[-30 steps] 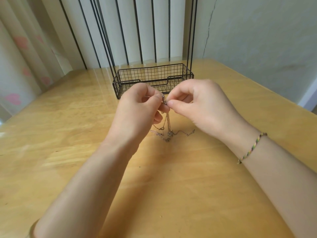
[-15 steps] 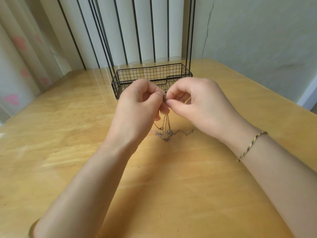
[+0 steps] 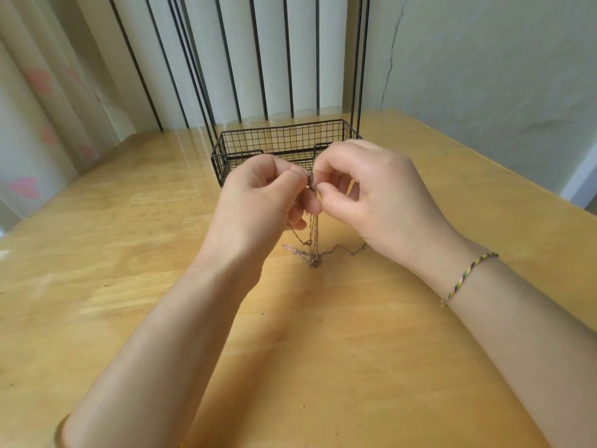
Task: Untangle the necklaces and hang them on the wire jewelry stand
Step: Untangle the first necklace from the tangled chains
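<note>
On a wide wooden table (image 3: pixel 129 253), which fills most of the view, a black wire jewelry stand (image 3: pixel 226 163) sits near the far edge. It has a mesh basket at its base and thin upright rods rising out of view. No necklace can be seen hanging on it. A pale curtain (image 3: pixel 38 108) with pink shapes hangs to the left.

Two bare forearms reach in from below. The left hand (image 3: pixel 258 202) and right hand (image 3: pixel 381 195) meet just in front of the basket, raised above the table. Each pinches thumb against forefinger on the same small spot, with the other fingers curled in. A woven bracelet (image 3: pixel 465 276) circles the right wrist.

From that pinch, thin metal necklaces (image 3: pixel 313 253) hang down as several close strands. They end in a small knotted heap on the table, with loose ends trailing left and right. A tiny clasp or knot (image 3: pixel 310 181) shows between the fingertips, too small to tell which.

Compared with a second ago, almost nothing has shifted: both hands grip the same spot and the heap lies as it did. The person is likely still picking at one stubborn point, so the chains remain tangled and hanging has not begun.
</note>
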The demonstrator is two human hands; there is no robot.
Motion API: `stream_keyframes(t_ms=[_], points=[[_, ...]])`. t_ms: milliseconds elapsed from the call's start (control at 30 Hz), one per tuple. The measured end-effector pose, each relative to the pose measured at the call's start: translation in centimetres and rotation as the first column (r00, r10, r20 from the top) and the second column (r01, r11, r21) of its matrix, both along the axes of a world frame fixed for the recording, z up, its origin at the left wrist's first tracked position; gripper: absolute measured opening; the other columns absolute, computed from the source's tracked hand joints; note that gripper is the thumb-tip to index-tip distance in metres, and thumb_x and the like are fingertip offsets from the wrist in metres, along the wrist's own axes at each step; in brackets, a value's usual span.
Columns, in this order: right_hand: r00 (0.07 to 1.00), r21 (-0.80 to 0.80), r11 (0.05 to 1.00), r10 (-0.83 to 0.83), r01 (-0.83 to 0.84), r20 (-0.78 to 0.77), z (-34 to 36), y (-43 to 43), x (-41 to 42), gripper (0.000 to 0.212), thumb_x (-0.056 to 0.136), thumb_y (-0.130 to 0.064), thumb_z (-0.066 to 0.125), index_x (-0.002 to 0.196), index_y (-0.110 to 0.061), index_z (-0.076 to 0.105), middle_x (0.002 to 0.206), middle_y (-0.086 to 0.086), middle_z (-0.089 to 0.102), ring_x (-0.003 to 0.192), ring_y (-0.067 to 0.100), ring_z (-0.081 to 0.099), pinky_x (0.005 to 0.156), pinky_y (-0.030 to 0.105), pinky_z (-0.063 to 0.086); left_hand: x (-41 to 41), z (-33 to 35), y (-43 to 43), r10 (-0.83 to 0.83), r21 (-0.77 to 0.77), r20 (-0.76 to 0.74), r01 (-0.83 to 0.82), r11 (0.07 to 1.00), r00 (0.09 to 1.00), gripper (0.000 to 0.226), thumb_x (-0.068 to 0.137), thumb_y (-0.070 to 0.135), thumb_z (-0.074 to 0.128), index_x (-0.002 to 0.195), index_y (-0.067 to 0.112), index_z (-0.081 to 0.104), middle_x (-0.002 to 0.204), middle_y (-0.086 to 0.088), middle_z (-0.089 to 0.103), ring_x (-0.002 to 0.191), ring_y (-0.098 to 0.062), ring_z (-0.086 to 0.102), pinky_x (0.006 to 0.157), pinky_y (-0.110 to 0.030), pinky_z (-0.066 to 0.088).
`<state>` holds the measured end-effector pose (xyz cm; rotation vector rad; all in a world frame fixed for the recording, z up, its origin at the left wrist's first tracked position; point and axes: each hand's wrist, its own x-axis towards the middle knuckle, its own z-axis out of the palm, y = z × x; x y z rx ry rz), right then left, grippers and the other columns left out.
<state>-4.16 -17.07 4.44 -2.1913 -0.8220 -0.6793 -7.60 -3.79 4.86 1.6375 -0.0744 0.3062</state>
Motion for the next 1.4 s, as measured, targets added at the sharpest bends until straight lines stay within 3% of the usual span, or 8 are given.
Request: stream_keyframes(t_ms=[100,200,333,467,600,833,1067,1400], points=[[0.995,0.059,0.998,0.007,-0.001,-0.099,0.0,-0.1,0.1,0.006,0.079,-0.015,0.058,0.076,-0.019,0.060,0.076,-0.006,0.060,0.072,0.011,0.055,0.063,0.030,0.046,0.0,0.1,0.0,0.004,-0.008,-0.004,-0.004,1.000,1.000,0.018,0.092,0.006,0.051,0.076,0.011,0.056,0.053,0.001,0.059,0.047,-0.009,0.042,0.054,-0.026,0.044],[0.945,0.200,0.979,0.094,-0.031,-0.313,0.2,-0.2,0.3,0.012,0.079,-0.005,0.062,0.080,-0.017,0.063,0.080,-0.002,0.064,0.071,0.009,0.057,0.064,0.018,0.046,0.1,0.0,0.2,0.030,-0.003,0.011,-0.030,1.000,0.999,0.020,0.092,0.007,0.053,0.075,0.014,0.058,0.060,0.004,0.061,0.048,-0.006,0.046,0.054,-0.023,0.045],[0.880,0.325,0.941,0.233,-0.097,-0.413,0.2,-0.2,0.2,0.009,0.080,-0.007,0.068,0.087,-0.012,0.065,0.085,0.006,0.069,0.075,0.013,0.063,0.068,0.023,0.050,0.1,0.0,0.2,0.032,0.006,0.010,-0.032,0.999,0.999,0.019,0.092,0.008,0.055,0.075,0.015,0.060,0.067,0.002,0.061,0.053,-0.007,0.047,0.056,-0.024,0.046],[0.823,0.376,0.919,0.303,-0.119,-0.480,0.4,-0.3,0.0,0.015,0.083,-0.001,0.062,0.092,-0.013,0.066,0.083,0.004,0.070,0.071,0.006,0.062,0.061,0.015,0.045,0.1,0.1,0.4,0.031,-0.011,-0.001,-0.031,0.999,1.000,0.018,0.093,0.008,0.053,0.078,0.016,0.059,0.068,0.003,0.065,0.053,-0.008,0.048,0.055,-0.023,0.042],[0.744,0.416,0.906,0.333,-0.081,-0.579,0.5,-0.8,0.3,0.011,0.086,-0.008,0.061,0.092,-0.015,0.068,0.080,0.000,0.070,0.065,0.008,0.059,0.057,0.023,0.042,0.1,0.1,0.4,0.042,-0.014,-0.013,-0.042,0.999,0.999,0.018,0.092,0.007,0.050,0.078,0.015,0.059,0.068,0.002,0.066,0.054,-0.009,0.048,0.054,-0.023,0.041],[0.778,0.395,0.914,0.312,-0.089,-0.545,0.8,-1.2,0.4,0.017,0.084,-0.003,0.064,0.076,-0.018,0.063,0.069,-0.004,0.065,0.066,0.006,0.059,0.060,0.020,0.047,0.2,0.2,0.4,0.050,-0.072,-0.042,-0.053,0.996,0.998,0.022,0.090,0.006,0.050,0.073,0.016,0.060,0.064,0.003,0.063,0.053,-0.009,0.048,0.055,-0.025,0.037],[0.792,0.472,0.876,0.355,-0.096,-0.496,0.8,-0.9,0.3,0.022,0.089,0.005,0.053,0.082,-0.015,0.057,0.073,0.004,0.059,0.069,0.013,0.061,0.081,0.041,0.054,0.1,0.1,0.4,0.032,-0.044,-0.067,-0.035,0.998,0.997,0.019,0.093,0.008,0.049,0.079,0.016,0.058,0.068,0.001,0.068,0.054,-0.009,0.050,0.054,-0.024,0.037],[0.815,0.478,0.869,0.365,-0.126,-0.450,0.7,-0.6,0.1,0.024,0.092,0.008,0.046,0.083,-0.014,0.053,0.075,0.006,0.051,0.057,0.011,0.056,0.066,0.034,0.057,0.1,0.2,0.3,-0.050,-0.096,-0.122,0.039,0.995,0.991,0.018,0.094,0.006,0.042,0.082,0.013,0.052,0.060,0.001,0.064,0.048,-0.014,0.056,0.045,-0.022,0.034]])
